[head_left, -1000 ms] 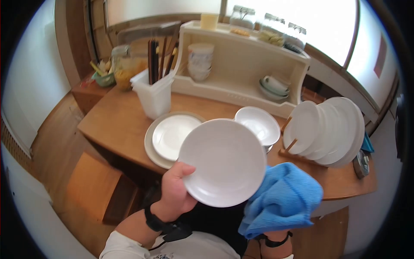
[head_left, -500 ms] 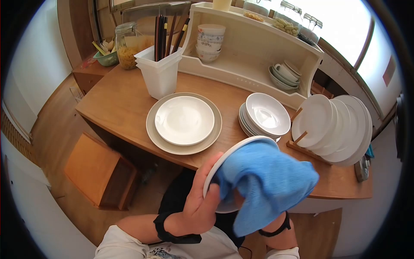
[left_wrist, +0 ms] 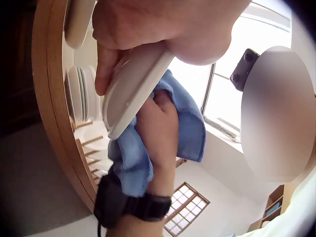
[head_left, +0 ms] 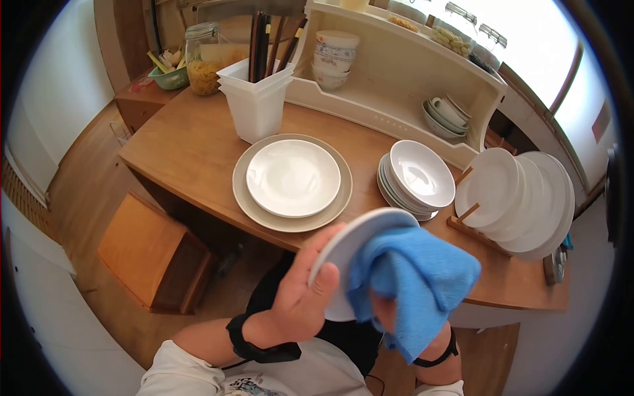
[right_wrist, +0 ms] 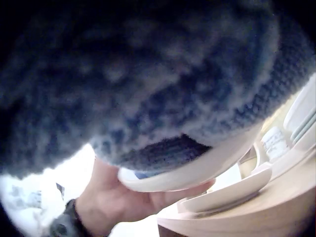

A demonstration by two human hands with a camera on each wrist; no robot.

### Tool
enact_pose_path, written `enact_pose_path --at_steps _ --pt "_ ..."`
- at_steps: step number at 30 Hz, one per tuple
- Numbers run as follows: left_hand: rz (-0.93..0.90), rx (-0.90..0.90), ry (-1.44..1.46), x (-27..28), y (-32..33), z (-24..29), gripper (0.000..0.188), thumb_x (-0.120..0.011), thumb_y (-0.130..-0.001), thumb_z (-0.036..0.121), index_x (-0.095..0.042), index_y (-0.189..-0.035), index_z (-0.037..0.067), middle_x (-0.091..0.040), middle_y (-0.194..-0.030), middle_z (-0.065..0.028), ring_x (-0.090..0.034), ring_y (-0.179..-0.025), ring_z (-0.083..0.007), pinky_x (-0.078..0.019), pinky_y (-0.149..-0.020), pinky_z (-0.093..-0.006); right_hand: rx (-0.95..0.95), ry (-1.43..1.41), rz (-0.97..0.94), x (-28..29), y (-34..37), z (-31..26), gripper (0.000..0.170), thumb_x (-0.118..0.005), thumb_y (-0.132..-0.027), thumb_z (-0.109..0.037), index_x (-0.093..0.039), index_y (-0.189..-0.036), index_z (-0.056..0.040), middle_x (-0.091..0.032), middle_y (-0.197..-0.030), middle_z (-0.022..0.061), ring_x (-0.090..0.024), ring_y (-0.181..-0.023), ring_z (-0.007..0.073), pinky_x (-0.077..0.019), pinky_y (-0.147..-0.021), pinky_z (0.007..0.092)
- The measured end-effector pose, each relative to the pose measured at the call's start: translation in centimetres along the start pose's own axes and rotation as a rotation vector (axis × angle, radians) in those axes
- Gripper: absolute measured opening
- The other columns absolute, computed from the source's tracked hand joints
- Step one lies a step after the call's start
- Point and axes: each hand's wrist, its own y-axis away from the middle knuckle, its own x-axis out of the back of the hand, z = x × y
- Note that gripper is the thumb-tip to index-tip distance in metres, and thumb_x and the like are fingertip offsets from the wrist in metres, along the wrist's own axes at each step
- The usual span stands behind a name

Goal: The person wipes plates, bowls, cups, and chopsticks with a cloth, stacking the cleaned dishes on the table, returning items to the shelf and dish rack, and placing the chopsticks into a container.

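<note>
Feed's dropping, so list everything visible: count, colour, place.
Plate: 1, white, in left hand
Cloth: 1, blue, in right hand
Flat plates: 2, white over beige, on table
Stacked dishes: several, mostly white, centre right
Racked plates: several, white, wooden rack, table right
Tubs: at least 2, white, table back
Chopsticks: several, dark, in tubs
Jar: 1, clear, left of tubs
Basket: 1, green, back left
Shelf: 1, cream, table back
Bowls and cup: several, pale, on shelf
Lidded jars: 3, clear, atop shelf
Stool or box: 1, brown, lower left
Wristbands: 2, black, both wrists
Hands: 2, bare, centre front
</note>
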Motion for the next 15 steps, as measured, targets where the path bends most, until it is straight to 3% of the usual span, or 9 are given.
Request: enact_pose_path --at_steps 5,10,11,12,13,14,15 --pt "0.013 -0.154 -0.012 -1.5 -0.6 0.3 0.062 -0.041 -0.101 0.037 -0.029 -0.141 -0.008 -0.045 -0.134 -0.016 -0.045 -0.12 -0.0187 -0.0337 -0.103 -0.031 -0.071 -0.154 0.103 -0.3 0.5 0.8 0.053 -0.074 -0.073 -0.018 -0.057 -0.122 -0.0072 -0.059 -0.119 0.0164 -0.055 -0.112 0.0365 -0.0408 -0.1 0.0472" --pt "-0.009 -0.161 -0.026 -2.0 -0.8 0.3 0.063 -0.043 -0.1 0.036 -0.028 -0.141 -0.009 -0.045 -0.135 -0.0174 -0.046 -0.12 -0.0204 -0.0332 -0.104 -0.0322 -0.133 -0.399 0.218 -0.2 0.3 1.1 0.05 -0.075 -0.071 -0.019 -0.059 -0.118 -0.0082 -0.06 -0.116 0.0162 -0.055 -0.11 0.0374 -0.0419 -0.098 0.0473" --pt "-0.029 -0.166 -0.098 -1.5 -0.8 0.3 0.063 -0.045 -0.1 0.035 -0.028 -0.141 -0.009 -0.045 -0.135 -0.0176 -0.046 -0.12 -0.0208 -0.0331 -0.104 -0.0323 -0.13 -0.39 0.215 -0.1 0.5 1.0 0.05 -0.075 -0.071 -0.019 -0.059 -0.118 -0.0082 -0.06 -0.116 0.0162 -0.055 -0.11 0.0374 -0.0419 -0.098 0.0473" --pt "-0.031 -0.17 -0.092 -1.4 -1.0 0.4 0.063 -0.045 -0.1 0.035 -0.028 -0.141 -0.009 -0.045 -0.135 -0.0176 -0.046 -0.12 -0.0208 -0.0331 -0.104 -0.0323 -0.122 -0.206 0.186 -0.2 0.8 0.9 0.049 -0.074 -0.072 -0.019 -0.06 -0.118 -0.0085 -0.059 -0.117 0.0162 -0.055 -0.11 0.0372 -0.0419 -0.098 0.0468" --pt "-0.006 -0.17 0.016 -1.4 -1.1 0.7 0.062 -0.046 -0.099 0.033 -0.028 -0.141 -0.009 -0.046 -0.134 -0.0181 -0.046 -0.119 -0.021 -0.0334 -0.103 -0.0321 -0.117 -0.024 0.154 -0.3 1.0 0.7 0.048 -0.074 -0.072 -0.019 -0.06 -0.117 -0.0087 -0.059 -0.117 0.0163 -0.055 -0.11 0.0371 -0.0418 -0.098 0.0463" --pt "0.019 -0.166 0.126 -1.4 -1.1 0.7 0.062 -0.047 -0.099 0.032 -0.029 -0.14 -0.01 -0.046 -0.133 -0.0186 -0.047 -0.119 -0.0212 -0.0338 -0.103 -0.0318 -0.122 -0.019 0.151 -0.3 1.0 0.8 0.048 -0.074 -0.072 -0.019 -0.06 -0.117 -0.0087 -0.059 -0.117 0.0163 -0.055 -0.11 0.0371 -0.0418 -0.098 0.0463" --pt "0.006 -0.249 -0.076 -1.2 -1.0 0.1 0.061 -0.046 -0.099 0.031 -0.029 -0.14 -0.01 -0.047 -0.132 -0.0194 -0.048 -0.118 -0.0213 -0.0346 -0.102 -0.0319 -0.147 -0.057 0.143 -0.4 1.0 0.9 0.048 -0.074 -0.072 -0.02 -0.06 -0.117 -0.009 -0.059 -0.117 0.0162 -0.055 -0.11 0.0367 -0.0419 -0.098 0.0462"
